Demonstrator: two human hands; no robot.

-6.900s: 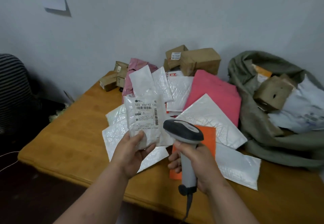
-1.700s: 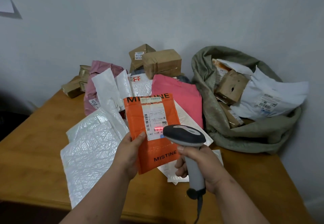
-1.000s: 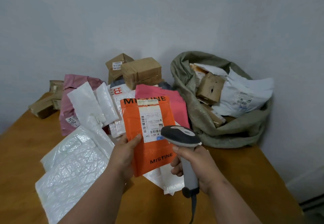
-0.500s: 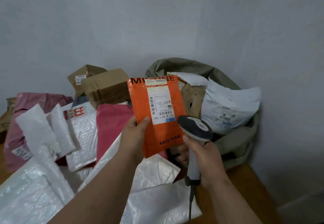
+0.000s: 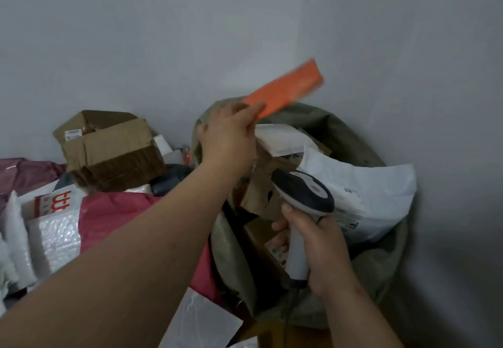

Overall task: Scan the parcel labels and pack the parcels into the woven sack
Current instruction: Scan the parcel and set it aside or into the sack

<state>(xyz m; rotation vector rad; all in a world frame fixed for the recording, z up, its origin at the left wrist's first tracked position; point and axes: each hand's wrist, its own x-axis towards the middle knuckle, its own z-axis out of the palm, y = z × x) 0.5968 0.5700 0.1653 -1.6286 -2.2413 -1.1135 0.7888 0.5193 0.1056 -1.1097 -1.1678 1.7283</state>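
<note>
My left hand (image 5: 228, 132) grips one end of the orange parcel (image 5: 288, 86), which is blurred and held nearly edge-on above the far rim of the grey-green woven sack (image 5: 381, 263). The sack stands open against the wall and holds a white plastic mailer (image 5: 370, 192), a torn brown box (image 5: 261, 192) and other parcels. My right hand (image 5: 321, 249) holds the grey and black barcode scanner (image 5: 304, 192) upright over the sack's near side, its cable trailing down.
Left of the sack lie a pink mailer (image 5: 114, 217), white bubble mailers (image 5: 51, 236) and an open cardboard box (image 5: 109, 146). Another white mailer (image 5: 206, 320) lies at the bottom. A grey wall closes off the back and right.
My left hand has lifted the orange parcel from in front of the scanner up and right over the sack, turning it edge-on. The view has moved closer to the sack.
</note>
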